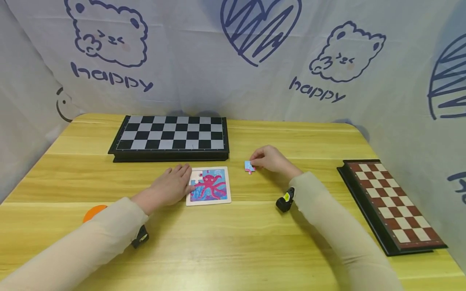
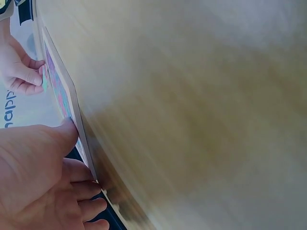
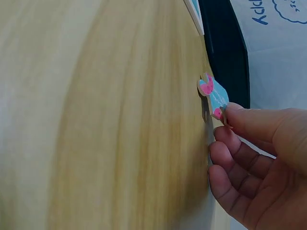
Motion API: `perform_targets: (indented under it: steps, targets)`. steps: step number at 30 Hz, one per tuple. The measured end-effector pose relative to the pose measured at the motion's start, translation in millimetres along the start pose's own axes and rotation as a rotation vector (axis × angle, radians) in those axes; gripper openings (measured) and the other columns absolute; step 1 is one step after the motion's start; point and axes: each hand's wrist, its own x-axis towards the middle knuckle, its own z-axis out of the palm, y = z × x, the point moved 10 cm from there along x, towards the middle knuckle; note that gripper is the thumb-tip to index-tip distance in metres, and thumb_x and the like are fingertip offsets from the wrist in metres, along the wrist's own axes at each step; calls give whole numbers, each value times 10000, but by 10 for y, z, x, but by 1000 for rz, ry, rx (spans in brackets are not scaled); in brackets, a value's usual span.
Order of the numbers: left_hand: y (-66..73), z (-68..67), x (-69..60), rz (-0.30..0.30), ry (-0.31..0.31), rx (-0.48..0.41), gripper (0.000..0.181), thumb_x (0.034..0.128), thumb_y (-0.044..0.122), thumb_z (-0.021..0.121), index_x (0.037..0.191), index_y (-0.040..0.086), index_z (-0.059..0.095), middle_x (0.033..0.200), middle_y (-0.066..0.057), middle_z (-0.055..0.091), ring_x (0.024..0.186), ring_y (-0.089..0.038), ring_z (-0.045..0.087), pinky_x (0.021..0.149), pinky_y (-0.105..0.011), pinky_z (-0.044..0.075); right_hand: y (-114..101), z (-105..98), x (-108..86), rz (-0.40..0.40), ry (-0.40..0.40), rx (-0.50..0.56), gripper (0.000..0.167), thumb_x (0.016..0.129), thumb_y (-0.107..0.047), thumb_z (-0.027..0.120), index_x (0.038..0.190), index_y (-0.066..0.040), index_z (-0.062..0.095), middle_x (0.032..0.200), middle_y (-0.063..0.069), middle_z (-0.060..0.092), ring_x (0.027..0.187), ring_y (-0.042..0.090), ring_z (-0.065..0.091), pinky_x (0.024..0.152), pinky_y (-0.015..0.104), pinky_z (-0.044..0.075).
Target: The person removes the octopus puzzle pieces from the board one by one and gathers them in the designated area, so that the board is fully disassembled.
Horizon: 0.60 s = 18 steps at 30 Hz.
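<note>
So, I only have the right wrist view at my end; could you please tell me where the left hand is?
Observer: In the head view, the left hand rests at the left side of the octopus puzzle, with its thumb over the edge.
Operator: Thank you; would you say the puzzle's picture is complete?
Observer: No, there is a white gap toward its upper left, as the head view shows it.
Operator: And may I ask what the dark block near the top of my view is?
Observer: That is a board whose top is checkered in black and pale squares.
</note>
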Motion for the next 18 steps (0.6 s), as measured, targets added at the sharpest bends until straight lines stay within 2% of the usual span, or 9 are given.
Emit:
perform_targets:
  steps: [7,18]
  targets:
    - [-3,7,7,-7,0,-8,613,978,325,437,1377,-117,292,1433,-274,259,1307,-427,231,1046,-539,203,37,10,20,22,-4,-48,135,875,-113,638,915,4,692,757,28,627,616,102,473,544,212,397]
    - [-14,20,18,-4,13,3,618,973,331,443,1373,-118,299,1427,-274,272,1303,-428,240,1046,-536,208,3,-1,16,-11,-8,-32,145,874,-109,636,929,18,682,791,45,657,652,125,515,574,228,435]
